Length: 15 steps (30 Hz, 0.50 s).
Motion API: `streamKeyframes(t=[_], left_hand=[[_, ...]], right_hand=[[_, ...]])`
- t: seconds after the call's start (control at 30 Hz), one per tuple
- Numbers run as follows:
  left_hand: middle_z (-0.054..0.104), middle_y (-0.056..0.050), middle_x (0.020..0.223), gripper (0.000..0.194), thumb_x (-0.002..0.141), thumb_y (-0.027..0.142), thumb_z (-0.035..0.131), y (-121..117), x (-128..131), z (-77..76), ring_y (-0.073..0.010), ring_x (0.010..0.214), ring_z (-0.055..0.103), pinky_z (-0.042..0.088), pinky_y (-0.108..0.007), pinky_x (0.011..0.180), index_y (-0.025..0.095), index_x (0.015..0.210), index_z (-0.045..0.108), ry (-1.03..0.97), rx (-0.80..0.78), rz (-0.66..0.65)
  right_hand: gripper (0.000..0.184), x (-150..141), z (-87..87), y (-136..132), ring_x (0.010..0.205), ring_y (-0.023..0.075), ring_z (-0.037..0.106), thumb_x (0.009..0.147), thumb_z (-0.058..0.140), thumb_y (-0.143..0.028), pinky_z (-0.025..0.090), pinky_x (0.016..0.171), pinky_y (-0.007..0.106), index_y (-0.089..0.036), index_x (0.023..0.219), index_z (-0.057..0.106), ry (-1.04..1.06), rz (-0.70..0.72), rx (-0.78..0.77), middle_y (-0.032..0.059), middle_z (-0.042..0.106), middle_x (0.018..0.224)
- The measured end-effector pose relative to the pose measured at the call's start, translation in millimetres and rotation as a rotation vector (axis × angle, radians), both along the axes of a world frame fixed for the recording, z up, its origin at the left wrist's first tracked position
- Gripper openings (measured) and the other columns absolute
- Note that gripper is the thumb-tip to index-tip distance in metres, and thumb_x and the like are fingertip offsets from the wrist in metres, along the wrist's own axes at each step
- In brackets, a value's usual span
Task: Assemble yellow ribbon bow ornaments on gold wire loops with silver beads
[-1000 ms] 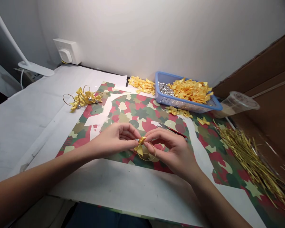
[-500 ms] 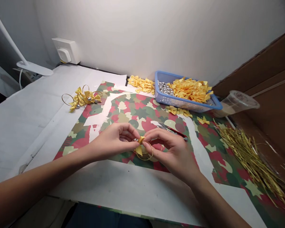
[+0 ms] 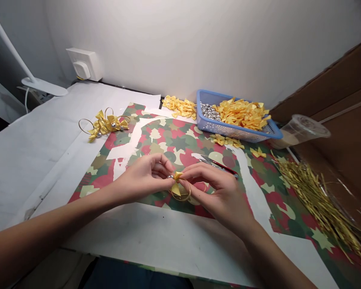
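Yellow glossy bow (image 3: 176, 189), gold loop (image 3: 185, 199), silver bead (image 3: 171, 176); both hands (image 3: 221, 186) pinching the bow

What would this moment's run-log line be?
left hand: pinching silver ball | right hand: pinching gold loop | yellow bow: between both hands' fingertips

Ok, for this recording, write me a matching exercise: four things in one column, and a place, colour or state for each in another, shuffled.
1. Bow with wire loop
2. Basket
3. Gold strands
4. Red-handled snips

A. Bundled at the picture's right
B. Blue
C. Lying just beyond the right hand
D. Held by left hand and right hand

Pairs: 1-D, 2-B, 3-A, 4-C
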<state>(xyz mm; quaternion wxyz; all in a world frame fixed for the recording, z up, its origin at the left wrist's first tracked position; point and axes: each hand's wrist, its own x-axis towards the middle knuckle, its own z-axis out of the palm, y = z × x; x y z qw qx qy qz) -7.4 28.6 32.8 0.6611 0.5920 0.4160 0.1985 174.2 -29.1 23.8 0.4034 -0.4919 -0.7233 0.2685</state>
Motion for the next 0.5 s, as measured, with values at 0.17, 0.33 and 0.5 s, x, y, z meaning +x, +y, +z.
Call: streamKeyframes(t=[0.17,0.33,0.5], left_hand=[[0.062,0.004,0.065,0.02,0.067,0.013,0.069,-0.7,0.4,-0.5,-0.0102,0.063,0.061,0.045,-0.023,0.06,0.017,0.074,0.051,-0.008,-0.007,0.0],[0.062,0.005,0.064,0.02,0.068,0.014,0.069,-0.7,0.9,0.0,-0.0093,0.062,0.06,0.044,-0.022,0.06,0.017,0.075,0.05,0.01,-0.017,-0.022],[0.062,0.004,0.065,0.019,0.068,0.014,0.069,-0.4,0.7,0.5,-0.009,0.063,0.061,0.045,-0.021,0.06,0.016,0.074,0.051,-0.013,-0.02,-0.006]], right_hand=[[0.013,2.1,-0.6,0.4,0.078,0.0163,0.065,0.082,0.06,-0.009,0.054,0.06,0.027,-0.021,0.084,0.066,-0.029,0.009,0.05,0.0032,0.07,0.086],[0.009,2.9,-0.1,0.9,0.081,0.0172,0.065,0.083,0.061,-0.015,0.051,0.051,0.023,-0.021,0.08,0.067,-0.004,0.004,-0.001,0.0043,0.069,0.087],[0.01,0.9,0.0,2.1,0.079,0.0171,0.064,0.083,0.062,-0.022,0.05,0.05,0.022,-0.021,0.075,0.067,0.096,-0.04,-0.134,0.0052,0.069,0.086]])
